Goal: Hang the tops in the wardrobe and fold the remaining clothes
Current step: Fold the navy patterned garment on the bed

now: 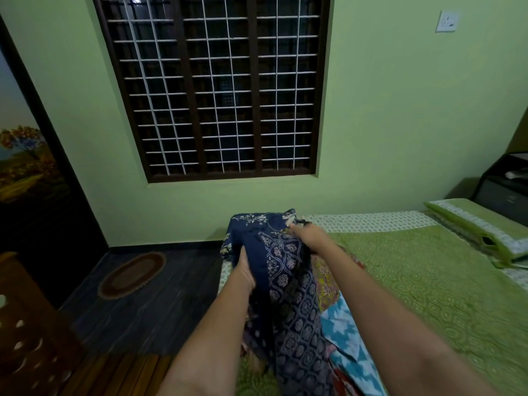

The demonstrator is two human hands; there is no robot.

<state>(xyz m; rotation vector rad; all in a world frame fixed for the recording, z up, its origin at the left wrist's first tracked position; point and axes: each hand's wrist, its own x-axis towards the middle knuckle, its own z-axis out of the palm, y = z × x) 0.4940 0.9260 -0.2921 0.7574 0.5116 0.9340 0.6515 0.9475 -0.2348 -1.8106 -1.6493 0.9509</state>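
Note:
A navy blue printed garment (283, 270) is lifted above the near left corner of the bed (428, 281). My left hand (245, 271) grips its plain dark side from the left. My right hand (310, 238) pinches its upper edge near the neckline. Under it lies a pile of clothes: a light blue and white patterned piece (347, 341), a yellow-pink printed one (325, 277) and a bit of red cloth (341, 380) at the bottom edge.
A green bedspread covers the bed, with a green pillow (485, 230) at the far right. The wardrobe door with a painted scene (25, 167) stands at the left. An oval mat (133, 274) lies on the dark floor below the barred window (217, 87). A wooden piece (25, 324) fills the lower left.

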